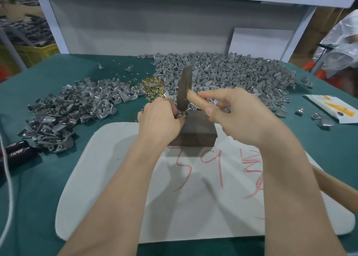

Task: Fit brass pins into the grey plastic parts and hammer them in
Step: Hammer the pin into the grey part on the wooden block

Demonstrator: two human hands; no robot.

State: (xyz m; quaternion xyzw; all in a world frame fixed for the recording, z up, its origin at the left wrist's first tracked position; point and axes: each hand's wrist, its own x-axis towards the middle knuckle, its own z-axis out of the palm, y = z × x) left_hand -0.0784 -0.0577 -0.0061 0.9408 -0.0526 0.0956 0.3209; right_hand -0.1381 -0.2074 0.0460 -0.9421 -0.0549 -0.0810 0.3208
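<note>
My right hand [236, 114] grips the wooden handle of a hammer [185, 89], whose dark metal head stands upright over the far left edge of a dark metal block [195, 131]. My left hand [160, 120] pinches a grey plastic part [183, 114] against that edge of the block, right under the hammer head. The part is mostly hidden by my fingers. A heap of brass pins [153, 88] lies just beyond my left hand.
A big heap of grey parts [232, 75] fills the far right of the green table, a smaller heap [67, 110] the left. The block stands on a white board [116, 178] with red writing. A white-and-orange packet [333, 106] lies right; black grips [15, 151] lie left.
</note>
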